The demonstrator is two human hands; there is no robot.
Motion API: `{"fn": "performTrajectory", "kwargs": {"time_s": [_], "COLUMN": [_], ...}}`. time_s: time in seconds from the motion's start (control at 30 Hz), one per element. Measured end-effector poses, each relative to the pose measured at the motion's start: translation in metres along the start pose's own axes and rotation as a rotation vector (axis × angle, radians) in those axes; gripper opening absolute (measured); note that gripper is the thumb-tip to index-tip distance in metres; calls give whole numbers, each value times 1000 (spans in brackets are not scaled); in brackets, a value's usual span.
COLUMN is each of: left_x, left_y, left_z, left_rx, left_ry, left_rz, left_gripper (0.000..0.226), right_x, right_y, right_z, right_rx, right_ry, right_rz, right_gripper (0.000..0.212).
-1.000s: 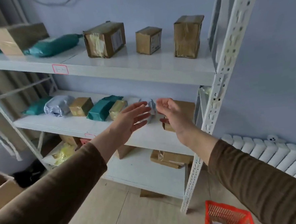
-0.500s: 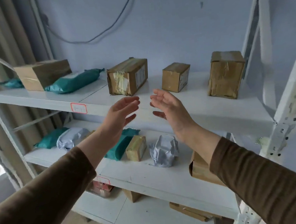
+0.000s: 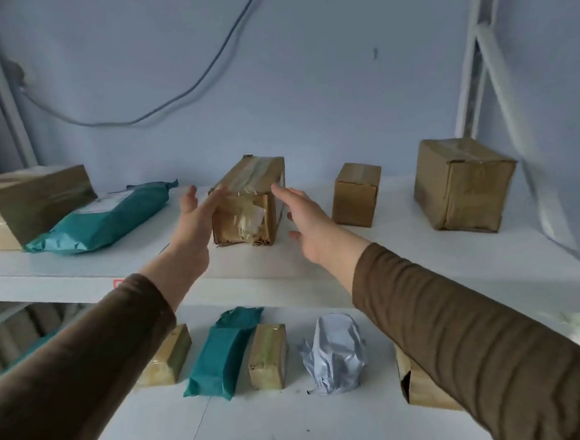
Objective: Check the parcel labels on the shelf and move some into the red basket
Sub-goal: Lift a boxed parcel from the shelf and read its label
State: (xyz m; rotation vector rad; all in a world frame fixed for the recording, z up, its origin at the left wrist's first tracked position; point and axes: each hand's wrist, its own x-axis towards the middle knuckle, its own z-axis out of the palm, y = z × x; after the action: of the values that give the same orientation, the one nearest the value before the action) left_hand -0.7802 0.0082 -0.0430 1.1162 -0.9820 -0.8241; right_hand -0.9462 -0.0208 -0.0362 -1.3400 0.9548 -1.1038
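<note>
A long taped cardboard box [image 3: 246, 205] lies end-on in the middle of the upper shelf [image 3: 370, 259]. My left hand [image 3: 196, 223] is open at its left side, fingertips at the box's top edge. My right hand [image 3: 305, 218] is open just right of the box, fingers spread; whether it touches is unclear. Also on this shelf are a teal mailer bag [image 3: 106, 219], a big box [image 3: 23, 204] at far left, a small box [image 3: 357, 194] and a larger box [image 3: 461, 183]. The red basket is out of view.
The lower shelf [image 3: 296, 425] holds two tape-wrapped boxes [image 3: 267, 355], a teal bag [image 3: 222, 355], a crumpled grey bag [image 3: 335, 354] and a brown box [image 3: 420, 386] partly behind my right sleeve. A white upright post [image 3: 477, 69] stands at right. A cable [image 3: 170, 97] hangs on the wall.
My view has risen from the lower shelf to the upper one, and the red basket left the frame. Both hands have moved up and forward to either side of the long box.
</note>
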Motion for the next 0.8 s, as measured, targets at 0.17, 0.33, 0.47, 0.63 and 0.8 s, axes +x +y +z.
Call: {"fn": "performTrajectory", "kwargs": {"time_s": [0.17,0.33,0.47,0.63,0.8], "left_x": [44,47,35,-10,-67], "left_y": [-5,-5,-10,-6,8], "left_z": [-16,-20,-28,-19,-5], "left_rx": [4,-46,-92,-103,-198], "left_ry": [-201,-227,-277,-362,-379], "left_rz": [-146,-154,-56,88,132], "left_gripper": [45,35,53,46,61], "right_x": [21,27,12,-33,-98], "right_y": [-1,5,8,8,14], "right_z": [33,52,51,36,-5], "right_rx": [29,79,104,214,438], "right_ry": [113,193,220,270,247], "right_rz": [83,84,9,-134,-123], "right_gripper": [71,70,62,46,48]}}
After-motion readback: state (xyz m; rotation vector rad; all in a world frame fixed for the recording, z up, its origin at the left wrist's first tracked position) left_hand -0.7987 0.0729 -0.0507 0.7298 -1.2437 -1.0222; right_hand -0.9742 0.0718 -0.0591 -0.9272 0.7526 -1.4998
